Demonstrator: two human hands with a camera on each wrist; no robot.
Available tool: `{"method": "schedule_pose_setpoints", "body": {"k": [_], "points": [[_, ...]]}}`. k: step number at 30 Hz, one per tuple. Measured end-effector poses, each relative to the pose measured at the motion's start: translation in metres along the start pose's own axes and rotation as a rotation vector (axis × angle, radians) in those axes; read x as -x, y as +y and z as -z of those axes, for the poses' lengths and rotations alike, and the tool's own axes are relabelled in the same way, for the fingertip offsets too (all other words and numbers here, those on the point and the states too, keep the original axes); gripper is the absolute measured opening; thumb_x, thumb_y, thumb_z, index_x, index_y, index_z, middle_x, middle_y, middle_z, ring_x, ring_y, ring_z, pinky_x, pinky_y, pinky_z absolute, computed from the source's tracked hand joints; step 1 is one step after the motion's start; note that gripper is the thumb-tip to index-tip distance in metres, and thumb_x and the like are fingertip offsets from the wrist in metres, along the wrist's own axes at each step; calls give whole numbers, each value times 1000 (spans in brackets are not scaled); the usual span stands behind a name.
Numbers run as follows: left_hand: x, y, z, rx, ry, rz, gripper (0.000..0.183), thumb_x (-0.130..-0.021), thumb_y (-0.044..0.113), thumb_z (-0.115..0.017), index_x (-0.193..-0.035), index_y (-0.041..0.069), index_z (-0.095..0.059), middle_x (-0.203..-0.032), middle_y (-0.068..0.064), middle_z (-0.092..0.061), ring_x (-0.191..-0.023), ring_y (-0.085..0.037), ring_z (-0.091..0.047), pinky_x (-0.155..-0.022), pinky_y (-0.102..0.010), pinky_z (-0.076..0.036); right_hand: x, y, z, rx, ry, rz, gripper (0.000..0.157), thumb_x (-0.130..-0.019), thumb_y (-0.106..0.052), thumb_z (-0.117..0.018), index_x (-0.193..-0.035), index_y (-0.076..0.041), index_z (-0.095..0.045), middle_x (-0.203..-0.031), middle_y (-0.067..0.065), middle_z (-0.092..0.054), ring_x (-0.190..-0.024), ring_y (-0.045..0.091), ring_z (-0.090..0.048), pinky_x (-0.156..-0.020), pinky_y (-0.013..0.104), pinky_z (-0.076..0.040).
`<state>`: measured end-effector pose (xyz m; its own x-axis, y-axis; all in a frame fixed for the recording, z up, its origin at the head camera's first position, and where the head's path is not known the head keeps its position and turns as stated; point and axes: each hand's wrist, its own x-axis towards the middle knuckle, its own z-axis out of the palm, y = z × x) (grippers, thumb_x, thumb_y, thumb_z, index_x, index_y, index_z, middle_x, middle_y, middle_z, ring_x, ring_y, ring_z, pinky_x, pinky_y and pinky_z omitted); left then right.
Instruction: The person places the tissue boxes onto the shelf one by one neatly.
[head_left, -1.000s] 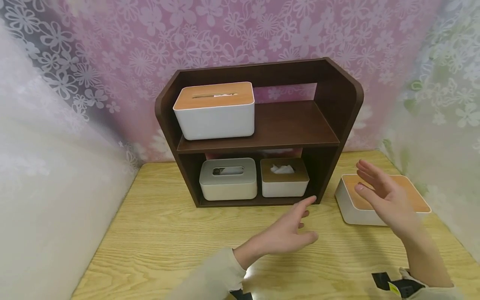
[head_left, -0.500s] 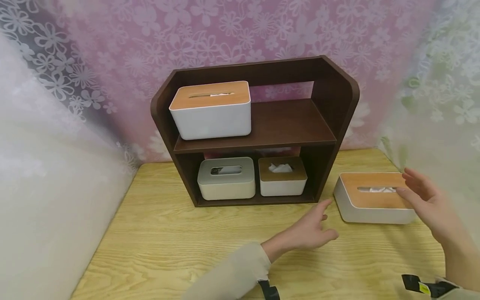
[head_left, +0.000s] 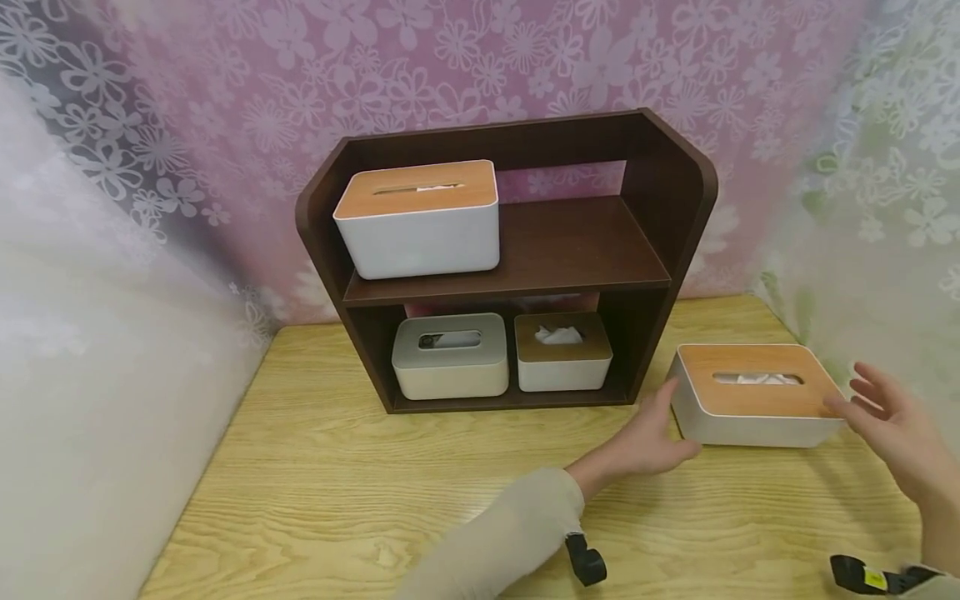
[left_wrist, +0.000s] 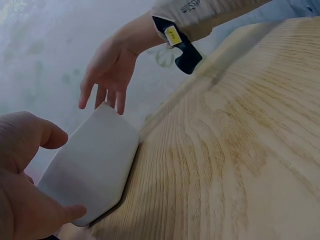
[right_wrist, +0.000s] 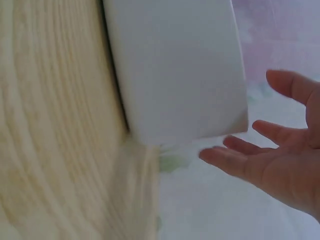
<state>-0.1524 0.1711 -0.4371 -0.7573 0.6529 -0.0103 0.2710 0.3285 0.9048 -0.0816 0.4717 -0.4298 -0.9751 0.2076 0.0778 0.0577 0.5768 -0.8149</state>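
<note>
A white tissue box (head_left: 757, 429) with a wood-coloured lid stands on the table, right of the dark brown shelf; white tissue shows in its slot. My left hand (head_left: 648, 437) is at the box's left end, thumb and fingers spread apart. Beyond the opposite end, my right hand (head_left: 896, 425) has its fingers extended, the thumb close to the lid's right corner. In the left wrist view the box (left_wrist: 95, 160) lies between both hands. From the right wrist, the right hand's fingers (right_wrist: 225, 160) appear just past the box's end.
The two-tier shelf (head_left: 585, 246) holds a large white tissue box (head_left: 423, 242) with a wooden lid above. Below are a cream box (head_left: 450, 379) with a grey-green lid and a smaller brown-lidded box (head_left: 564, 375). A pale curtain (head_left: 885, 250) hangs at right.
Both hands have moved right. The left hand has come up to the box's left end, and the right hand has passed across the lid to the right end. The box stays put.
</note>
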Motion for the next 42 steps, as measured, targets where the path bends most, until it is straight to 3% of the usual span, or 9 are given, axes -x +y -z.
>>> {"method": "schedule_pose_setpoints", "body": {"k": [2, 5, 11, 14, 19, 23, 31, 36, 42], "points": [[-4, -1, -2, 28, 20, 5, 88, -85, 15, -70, -158, 15, -20, -157, -1, -29, -143, -12, -28, -110, -30, -35, -1, 8, 3, -12, -75, -6, 80, -105, -20, -49, -159, -23, 11, -157, 38, 8, -132, 12, -47, -78, 7, -46], [-9, -2, -4, 73, 64, 48, 88, -84, 15, -72, -157, 15, -23, -156, 1, -32, -143, -12, -30, -111, -31, -35, -4, 18, 6, -28, -213, -47, 86, -105, -21, -49, -156, -23, 20, -149, 48, 10, -101, -11, -50, -68, 15, -52], [-8, -8, -14, 119, 90, 94, 89, -82, 15, -74, -156, 14, -25, -156, 0, -33, -142, -13, -31, -111, -30, -35, 3, 32, 5, 2, -322, -93, 92, -104, -21, -52, -154, -15, 25, -133, 45, -32, -89, -6, -60, -70, 23, -54], [-6, -12, -25, 151, 51, 85, 89, -83, 14, -73, -157, 13, -24, -154, 0, -34, -140, -12, -32, -110, -29, -36, 10, 40, 5, 3, -322, -114, 95, -104, -21, -54, -152, -15, 28, -119, 19, -54, -89, -4, -62, -71, 23, -55], [-5, -14, -41, 181, -21, 39, 88, -84, 11, -72, -156, 14, -23, -152, 4, -34, -138, -6, -33, -107, -24, -37, 24, 52, 7, -154, -272, -97, 91, -102, -9, -55, -157, -17, 18, -112, -27, -49, -92, -7, -61, -72, 21, -56], [-5, -13, -46, 140, -43, -20, 91, -84, 11, -71, -158, 15, -19, -155, 4, -31, -140, -5, -30, -107, -22, -35, 31, 57, 7, -358, -226, -80, 90, -99, 3, -55, -159, -17, 9, -111, -29, -51, -92, -4, -64, -70, 21, -57], [7, -16, -44, -29, -116, -74, 101, -88, 20, -70, -160, 8, 1, -163, -5, -14, -147, -11, -17, -111, -18, -28, 43, 55, -1, -472, -159, -96, 90, -96, 6, -56, -160, -18, 3, -109, -30, -53, -88, -3, -65, -67, 24, -58], [17, -16, -42, -28, -150, -35, 103, -89, 23, -70, -160, 11, 4, -164, -4, -8, -148, -10, -12, -112, -18, -26, 54, 52, -10, -498, -133, -111, 91, -97, 6, -57, -159, -22, 4, -107, -32, -51, -87, -4, -65, -67, 23, -58], [25, -20, -39, -13, -170, -30, 104, -90, 23, -68, -159, 11, 8, -165, -7, -3, -150, -13, -8, -113, -19, -25, 63, 43, -17, -397, -129, -127, 90, -98, 1, -57, -159, -28, 4, -109, -34, -44, -87, -10, -60, -67, 23, -58]]}}
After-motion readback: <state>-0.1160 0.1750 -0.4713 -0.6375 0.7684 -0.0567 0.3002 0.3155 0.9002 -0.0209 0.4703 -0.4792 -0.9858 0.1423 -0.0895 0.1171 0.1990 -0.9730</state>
